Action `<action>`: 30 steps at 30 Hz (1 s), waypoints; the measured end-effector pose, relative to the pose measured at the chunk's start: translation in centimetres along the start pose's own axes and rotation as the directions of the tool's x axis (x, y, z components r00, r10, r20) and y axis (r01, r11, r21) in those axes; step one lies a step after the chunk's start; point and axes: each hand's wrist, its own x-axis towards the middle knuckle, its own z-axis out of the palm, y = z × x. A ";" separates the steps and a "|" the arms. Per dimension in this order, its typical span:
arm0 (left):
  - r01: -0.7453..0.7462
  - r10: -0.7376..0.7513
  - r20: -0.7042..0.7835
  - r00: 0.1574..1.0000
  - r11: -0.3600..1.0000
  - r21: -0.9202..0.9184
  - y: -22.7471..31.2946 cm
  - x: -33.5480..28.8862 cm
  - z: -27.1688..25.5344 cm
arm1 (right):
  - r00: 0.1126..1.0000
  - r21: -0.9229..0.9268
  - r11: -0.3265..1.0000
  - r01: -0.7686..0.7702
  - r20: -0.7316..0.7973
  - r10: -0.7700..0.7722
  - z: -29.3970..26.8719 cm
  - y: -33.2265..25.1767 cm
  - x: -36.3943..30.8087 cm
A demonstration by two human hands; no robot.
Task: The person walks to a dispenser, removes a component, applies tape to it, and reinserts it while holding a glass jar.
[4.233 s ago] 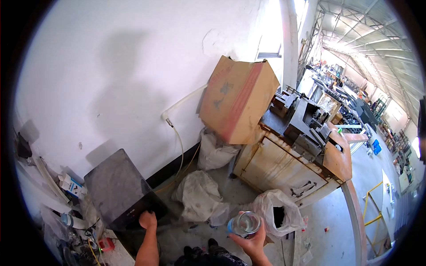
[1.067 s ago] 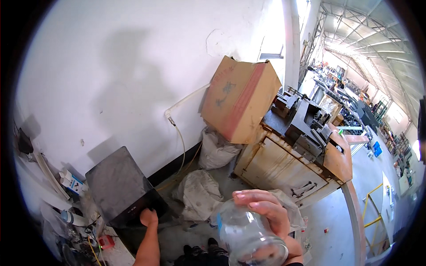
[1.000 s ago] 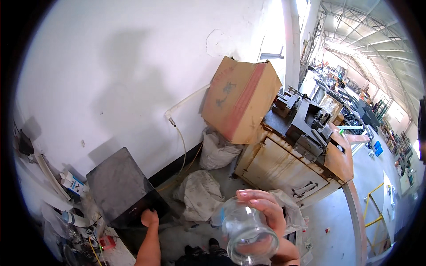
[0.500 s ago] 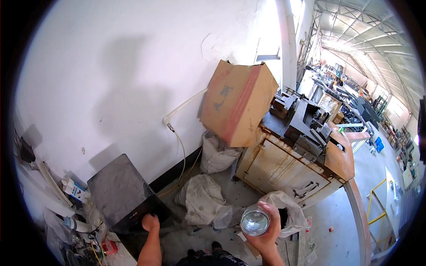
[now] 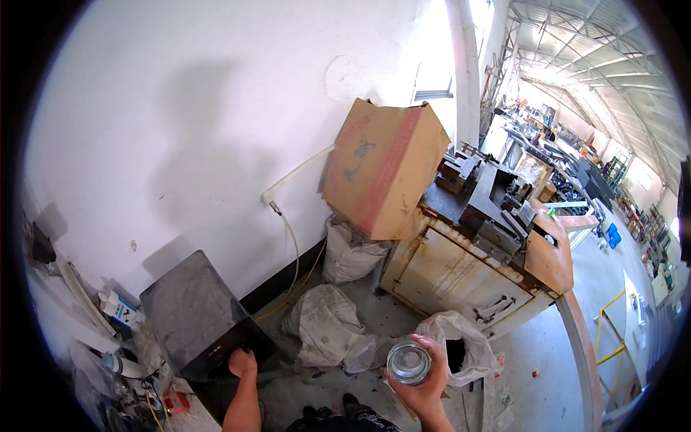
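In my right hand [image 5: 426,385] is a clear drinking glass [image 5: 409,362], its round open mouth facing up and the fingers wrapped around its side. The glass looks to hold clear liquid or nothing; reflections make this hard to read. My left hand [image 5: 242,363] is closed against the black front of a dark grey box-shaped appliance [image 5: 193,317] at lower left. Its fingertips are hidden, so what they press or grip does not show. The top of the appliance looks dusty.
White sacks [image 5: 327,320] lie on the floor ahead. An open white bag [image 5: 471,349] stands beyond the glass. A large cardboard box [image 5: 381,165] and a rusty cabinet [image 5: 461,273] with metal machine parts stand ahead right. A cluttered ledge [image 5: 194,410] runs at lower left.
The glass and my right hand have shifted slightly to the left. My left hand stays at the appliance's front, almost in the same spot.
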 end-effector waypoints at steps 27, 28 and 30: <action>0.003 -0.002 -0.031 1.000 1.000 0.020 0.5 -0.1 -0.2 | 0.988 0.192 0.970 -0.152 0.038 0.148 1.3 -0.3 -0.4; -0.005 0.005 -0.037 0.999 1.000 0.012 0.5 -0.2 -0.4 | 0.989 0.169 0.975 -0.147 0.045 0.141 1.3 -0.4 -0.4; -0.009 0.010 -0.045 0.999 1.000 0.002 0.6 -0.2 -0.6 | 0.990 0.148 0.979 -0.138 0.054 0.132 1.3 -0.5 -0.3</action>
